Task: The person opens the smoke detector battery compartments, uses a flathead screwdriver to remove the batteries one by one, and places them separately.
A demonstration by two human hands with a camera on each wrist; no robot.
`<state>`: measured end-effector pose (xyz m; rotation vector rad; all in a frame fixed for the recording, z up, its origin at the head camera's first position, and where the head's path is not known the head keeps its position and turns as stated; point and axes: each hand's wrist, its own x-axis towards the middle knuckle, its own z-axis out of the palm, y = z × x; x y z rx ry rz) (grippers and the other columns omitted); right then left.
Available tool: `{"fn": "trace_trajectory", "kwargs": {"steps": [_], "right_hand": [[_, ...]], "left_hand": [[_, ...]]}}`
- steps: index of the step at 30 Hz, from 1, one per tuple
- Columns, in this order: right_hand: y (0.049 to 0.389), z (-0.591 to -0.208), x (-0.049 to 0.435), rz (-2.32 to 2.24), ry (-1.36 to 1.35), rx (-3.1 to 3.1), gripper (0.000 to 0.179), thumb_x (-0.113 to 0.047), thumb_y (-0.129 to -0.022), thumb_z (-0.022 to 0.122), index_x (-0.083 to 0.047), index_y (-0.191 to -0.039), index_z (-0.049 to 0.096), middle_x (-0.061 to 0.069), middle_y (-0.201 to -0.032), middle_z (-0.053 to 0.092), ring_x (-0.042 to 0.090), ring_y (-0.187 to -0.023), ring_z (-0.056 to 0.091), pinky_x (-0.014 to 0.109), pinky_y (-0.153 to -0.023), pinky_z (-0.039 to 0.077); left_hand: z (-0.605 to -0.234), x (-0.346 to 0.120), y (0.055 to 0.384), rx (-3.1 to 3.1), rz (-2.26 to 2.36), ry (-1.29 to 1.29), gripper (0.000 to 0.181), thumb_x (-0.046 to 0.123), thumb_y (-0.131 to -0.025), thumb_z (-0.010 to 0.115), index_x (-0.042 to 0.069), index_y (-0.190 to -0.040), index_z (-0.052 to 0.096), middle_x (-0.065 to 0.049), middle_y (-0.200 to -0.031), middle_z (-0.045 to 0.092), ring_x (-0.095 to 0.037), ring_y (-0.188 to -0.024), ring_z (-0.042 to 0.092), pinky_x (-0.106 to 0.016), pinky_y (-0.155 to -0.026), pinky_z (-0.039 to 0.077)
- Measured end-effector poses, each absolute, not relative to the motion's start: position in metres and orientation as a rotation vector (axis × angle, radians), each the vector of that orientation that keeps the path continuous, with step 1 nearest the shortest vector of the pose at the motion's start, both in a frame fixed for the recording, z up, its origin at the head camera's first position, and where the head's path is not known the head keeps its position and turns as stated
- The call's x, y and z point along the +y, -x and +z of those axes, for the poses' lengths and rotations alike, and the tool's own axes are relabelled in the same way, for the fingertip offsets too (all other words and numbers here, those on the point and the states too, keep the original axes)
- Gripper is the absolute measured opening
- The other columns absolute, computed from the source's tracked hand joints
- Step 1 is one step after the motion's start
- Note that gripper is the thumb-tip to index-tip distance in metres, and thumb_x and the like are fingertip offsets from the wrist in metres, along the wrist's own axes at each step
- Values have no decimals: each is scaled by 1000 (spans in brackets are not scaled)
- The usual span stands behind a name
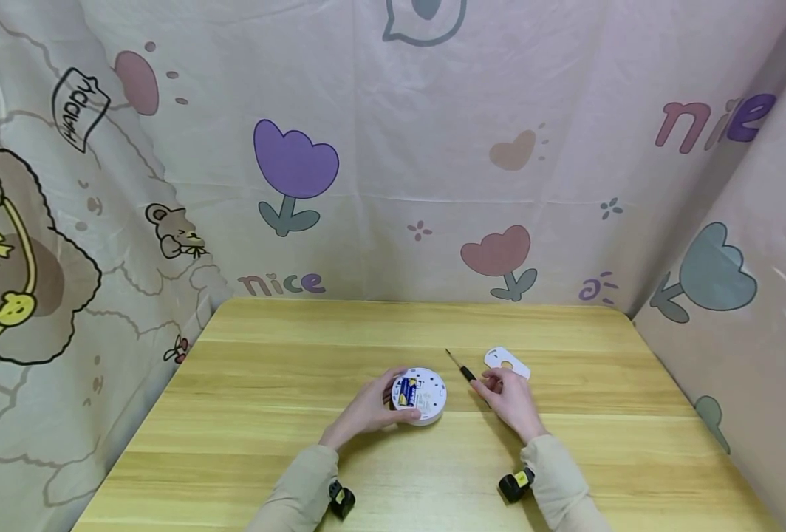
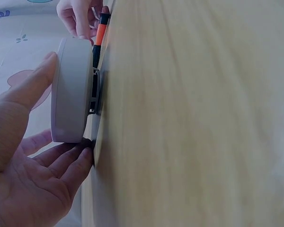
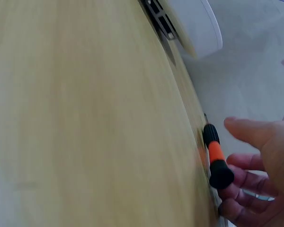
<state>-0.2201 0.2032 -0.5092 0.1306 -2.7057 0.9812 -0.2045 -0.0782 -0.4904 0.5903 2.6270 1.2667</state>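
Note:
My left hand (image 1: 374, 405) grips a round white smoke detector (image 1: 433, 399) by its rim, thumb on the near side and fingers on the far side. Its back faces up, and a blue and yellow battery (image 1: 408, 391) shows in it. In the left wrist view the detector's side (image 2: 72, 90) stands close over the table, with a small dark bracket-like part at its face. My right hand (image 1: 511, 399) is at a small screwdriver (image 1: 466, 374) with a black and orange handle (image 3: 216, 152). The right fingers lie beside that handle, while the thumb is spread away from it.
Beyond the right hand lies a white mounting plate (image 1: 497, 357) with a hole in it. The wooden table (image 1: 267, 384) ends at a printed cloth backdrop (image 1: 393, 244). Black wrist cameras (image 1: 515, 485) sit at both cuffs.

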Motion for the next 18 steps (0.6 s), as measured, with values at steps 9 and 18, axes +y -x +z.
{"fn": "trace_trajectory", "kwargs": {"steps": [9, 18], "right_hand": [[223, -506, 190, 859, -58, -2815, 30, -41, -71, 71, -14, -81, 63, 0, -76, 60, 12, -68, 52, 26, -60, 43], [224, -508, 185, 774, 0, -2789, 19, -32, -74, 69, -17, -69, 59, -3, -65, 54, 11, -59, 48, 23, -50, 35]], "left_hand": [[-491, -79, 204, 2628, 1268, -594, 90, 53, -64, 71, 16, -137, 32, -9, -134, 47, -23, -122, 47, -40, -102, 40], [-489, -78, 204, 2616, 1286, -602, 90, 51, -65, 71, 14, -137, 32, -10, -134, 46, -24, -122, 46, -40, -102, 40]]}}
